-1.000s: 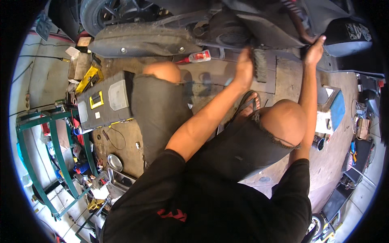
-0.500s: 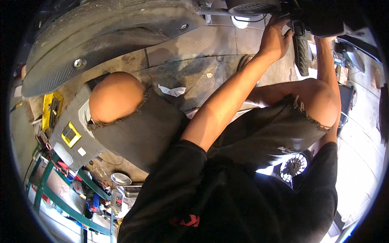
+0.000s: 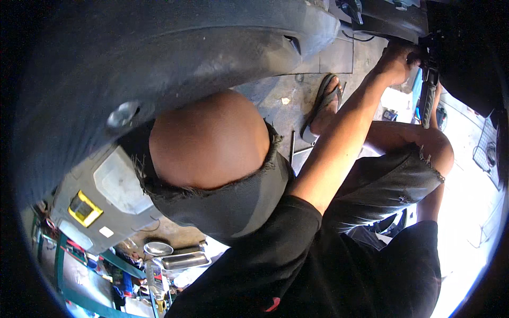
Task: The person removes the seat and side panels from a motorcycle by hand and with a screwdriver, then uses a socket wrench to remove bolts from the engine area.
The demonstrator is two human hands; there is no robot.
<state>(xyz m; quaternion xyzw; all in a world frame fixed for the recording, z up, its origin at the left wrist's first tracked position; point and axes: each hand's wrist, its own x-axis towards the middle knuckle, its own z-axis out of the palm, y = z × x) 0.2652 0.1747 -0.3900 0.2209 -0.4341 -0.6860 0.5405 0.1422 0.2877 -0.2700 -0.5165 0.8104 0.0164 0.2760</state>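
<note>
My left hand [image 3: 398,64] reaches up to the underside of a dark vehicle part [image 3: 395,21] at the upper right. Its fingers curl into shadow beside a black ridged footpeg [image 3: 428,95], and what they touch is hidden. My right forearm [image 3: 438,108] rises behind that peg, and the black mass above it covers my right hand. A large dark grey body panel [image 3: 201,47] fills the upper left, with a round metal fastener [image 3: 123,114] near its lower edge.
A grey case [image 3: 130,212] with a yellow latch [image 3: 85,208] lies at the left. Below it are metal trays [image 3: 183,259] and a green-framed rack [image 3: 95,302] of clutter. Near my sandalled foot [image 3: 323,108], a thin dark rod [image 3: 292,146] is on the floor.
The view has shifted closer to the grey panel, which now looks larger. My left hand appears farther right, nearer the footpeg, with its fingers more hidden. My right hand has gone behind the black part.
</note>
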